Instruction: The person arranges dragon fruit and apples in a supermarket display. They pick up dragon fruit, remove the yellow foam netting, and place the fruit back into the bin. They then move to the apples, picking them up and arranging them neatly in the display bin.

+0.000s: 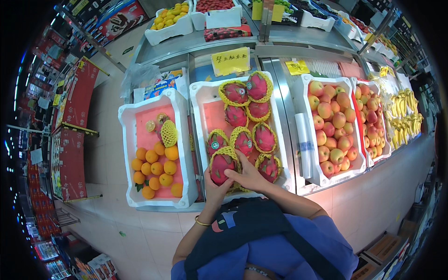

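Both my hands are around one dragon fruit in a yellow foam net, at the near end of a white foam crate. My left hand cups its lower left side, a gold bangle on that wrist. My right hand holds its right side, the thumb on the red skin. Several more dragon fruits in yellow nets lie beyond and beside my hands, on the crate's pink liner. Part of the fruit under my hands is hidden.
To the left, another foam crate holds oranges and a netted dragon fruit. A plastic bag roll lies beside a crate of apples on the right; bananas are farther right. Yellow signs stand behind. A metal post rises beyond.
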The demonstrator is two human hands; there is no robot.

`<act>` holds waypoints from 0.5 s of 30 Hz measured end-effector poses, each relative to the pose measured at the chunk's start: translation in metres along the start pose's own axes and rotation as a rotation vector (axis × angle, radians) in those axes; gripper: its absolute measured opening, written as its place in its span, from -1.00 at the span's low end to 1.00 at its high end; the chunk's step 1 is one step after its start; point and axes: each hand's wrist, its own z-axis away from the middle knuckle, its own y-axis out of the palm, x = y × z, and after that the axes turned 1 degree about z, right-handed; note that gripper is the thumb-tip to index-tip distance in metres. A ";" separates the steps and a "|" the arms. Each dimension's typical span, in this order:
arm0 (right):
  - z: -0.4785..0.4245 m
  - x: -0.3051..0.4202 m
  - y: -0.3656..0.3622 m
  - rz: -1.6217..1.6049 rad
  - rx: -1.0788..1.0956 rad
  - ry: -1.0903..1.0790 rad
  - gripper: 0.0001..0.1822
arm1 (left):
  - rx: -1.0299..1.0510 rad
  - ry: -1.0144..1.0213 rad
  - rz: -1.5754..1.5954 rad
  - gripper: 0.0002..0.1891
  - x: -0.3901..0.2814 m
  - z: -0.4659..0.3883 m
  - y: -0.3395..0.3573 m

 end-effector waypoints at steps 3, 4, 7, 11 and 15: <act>-0.018 0.017 0.014 0.066 -0.027 -0.055 0.22 | -0.075 0.130 -0.143 -0.08 -0.006 -0.011 0.003; -0.029 0.007 0.023 0.113 -0.101 -0.118 0.25 | -0.053 0.184 -0.186 -0.06 -0.008 -0.016 0.001; -0.077 0.013 0.017 -0.079 -0.058 -0.125 0.22 | -0.049 0.294 -0.135 -0.06 -0.011 -0.032 -0.005; -0.169 0.013 0.004 -0.022 -0.267 -0.198 0.17 | -0.135 0.276 -0.068 -0.22 0.002 -0.052 -0.019; -0.237 0.000 -0.002 0.183 -0.288 -0.084 0.16 | -0.120 0.129 -0.040 -0.30 0.038 -0.039 -0.022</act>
